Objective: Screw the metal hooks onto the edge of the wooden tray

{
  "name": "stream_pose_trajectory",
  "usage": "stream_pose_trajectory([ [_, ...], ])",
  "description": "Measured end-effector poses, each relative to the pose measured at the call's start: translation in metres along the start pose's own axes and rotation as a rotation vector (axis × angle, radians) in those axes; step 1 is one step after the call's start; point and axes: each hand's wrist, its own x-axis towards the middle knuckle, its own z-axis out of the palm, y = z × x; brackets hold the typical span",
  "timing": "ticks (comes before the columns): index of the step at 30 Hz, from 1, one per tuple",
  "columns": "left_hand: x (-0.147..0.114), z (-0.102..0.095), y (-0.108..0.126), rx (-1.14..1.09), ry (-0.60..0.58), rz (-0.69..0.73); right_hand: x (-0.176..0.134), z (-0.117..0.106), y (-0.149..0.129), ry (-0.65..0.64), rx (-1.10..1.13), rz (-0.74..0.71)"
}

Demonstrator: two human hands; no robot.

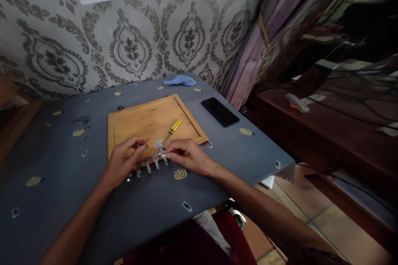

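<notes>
My right hand (188,156) reaches over the front edge of a wooden framed board (139,122), thumb and fingers pinched at the end piece of a row of small clear plastic pieces (156,161). Several of these stick out past the board's front edge, with shiny spots on them. My left hand (124,159) is curled over the board's front left part. Its thumb and fingertips are slightly apart, with nothing visible between them. A yellow and black screwdriver (174,126) lies on the board, its shaft pointing toward another clear piece (159,144) beside my right fingertips.
A black phone (220,112) lies right of the board on the grey-blue tablecloth (62,198). Behind the board is a blue cloth (180,80). A small dark tool (81,120) lies to the left. A patterned wall stands behind, a purple curtain (248,66) at right.
</notes>
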Motion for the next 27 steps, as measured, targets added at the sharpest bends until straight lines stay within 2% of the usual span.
stream_pose_trajectory([
  [5, -0.002, 0.000, -0.002, 0.048, -0.008, 0.024, -0.031, -0.003, 0.013, 0.121, 0.201, 0.237],
  [10, -0.004, 0.012, 0.009, 0.189, -0.128, 0.162, -0.037, 0.001, 0.021, 0.124, 0.295, 0.363],
  [13, -0.006, 0.020, 0.018, 0.365, -0.183, 0.251, -0.033, 0.002, 0.022, 0.096, 0.323, 0.398],
  [18, -0.007, 0.031, 0.029, 0.538, -0.257, 0.277, -0.026, 0.000, 0.019, 0.028, 0.337, 0.422],
  [27, -0.005, 0.048, 0.037, 0.622, -0.299, 0.218, -0.021, -0.003, 0.014, -0.023, 0.329, 0.429],
])
